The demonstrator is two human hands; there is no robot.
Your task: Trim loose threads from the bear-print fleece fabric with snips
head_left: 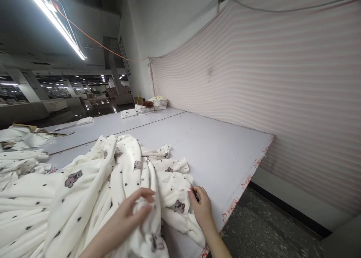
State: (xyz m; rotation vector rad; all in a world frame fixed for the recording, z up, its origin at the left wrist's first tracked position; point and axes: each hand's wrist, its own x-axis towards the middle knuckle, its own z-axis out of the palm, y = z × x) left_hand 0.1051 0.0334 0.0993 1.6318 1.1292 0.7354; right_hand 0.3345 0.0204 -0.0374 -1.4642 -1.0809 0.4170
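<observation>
A large heap of soft white fabric (98, 190), printed with dark dots and mauve bears, covers the near left and middle of the table. Over its front part is my left hand (135, 209), slightly blurred, with thumb and fingers apart and white cloth visible in the gap. My right hand (202, 205) is at the right edge of the heap, closed around small black thread snips (194, 193) with pointed tips up. Its fingertips are close to a gathered white piece with a bear print; whether they also pinch the cloth cannot be made out.
The pale table (217, 145) ends at a right edge with red-printed tape. Folded white stacks (159, 103) stand at the far end. More white cloth and brown scraps (25, 134) lie on the left. A striped pink-white sheet (254, 70) hangs along the right wall.
</observation>
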